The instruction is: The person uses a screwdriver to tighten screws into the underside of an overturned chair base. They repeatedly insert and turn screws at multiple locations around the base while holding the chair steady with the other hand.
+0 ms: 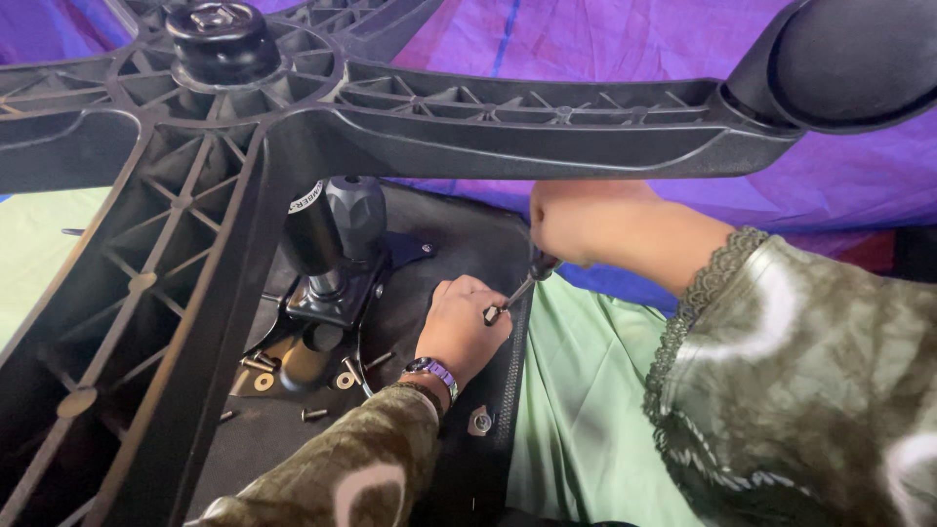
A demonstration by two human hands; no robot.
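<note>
Right hand [576,222] clamped tight round the dark handle of a screwdriver [525,283], shaft angling down and to the left. Left hand [459,327] curled just below, fingertips pinching a small bolt [491,314] right at the driver's tip, at the edge of the black seat underside [459,234]. Hands close together, right above left. Purple watch [434,371] on the left wrist. To the left, the tilt mechanism [332,293] with its ribbed knob, loose screws [314,414] scattered beside it, well apart from the fingers. Overhead, the black star base [390,107], a caster [849,59] at one arm's end. Green cloth [576,390] beneath the seat edge.
</note>
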